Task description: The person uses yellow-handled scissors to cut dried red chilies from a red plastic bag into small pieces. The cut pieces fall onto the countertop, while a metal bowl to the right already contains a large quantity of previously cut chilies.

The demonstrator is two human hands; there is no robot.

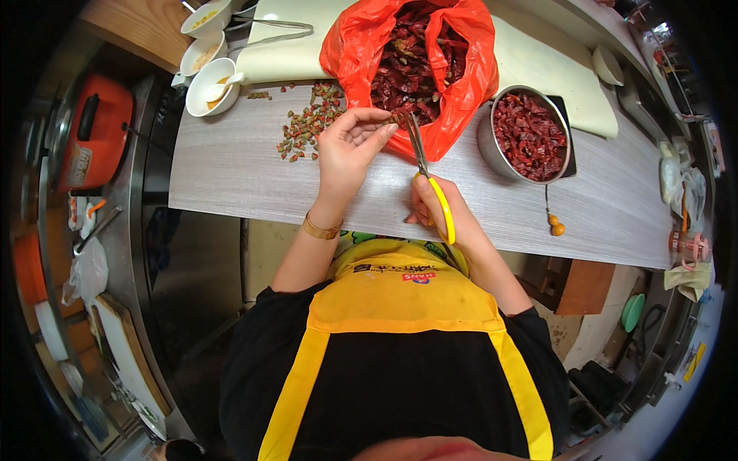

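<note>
My left hand [353, 141] pinches a dried red chili [398, 119] by its end, at the near edge of a red plastic bag [351, 55]. My right hand [441, 204] holds yellow-handled scissors [424, 155], their blades pointing up beside that chili. Many dried red chilies [403, 75] lie inside the bag. Left of it, cut chili stem ends [308, 124] are scattered on the grey table [242, 167]. To the right, a round metal pot [500, 155] holds cut red chili pieces [529, 135]; a dark flat object [568, 115] shows beneath its edge.
Three white bowls, the nearest with a white spoon [222, 89], stand at the back left. Metal tongs [282, 31] lie on a pale mat [271, 63]. A cord with orange beads [554, 225] lies near the table's front edge. A red cooker [95, 132] stands farther left.
</note>
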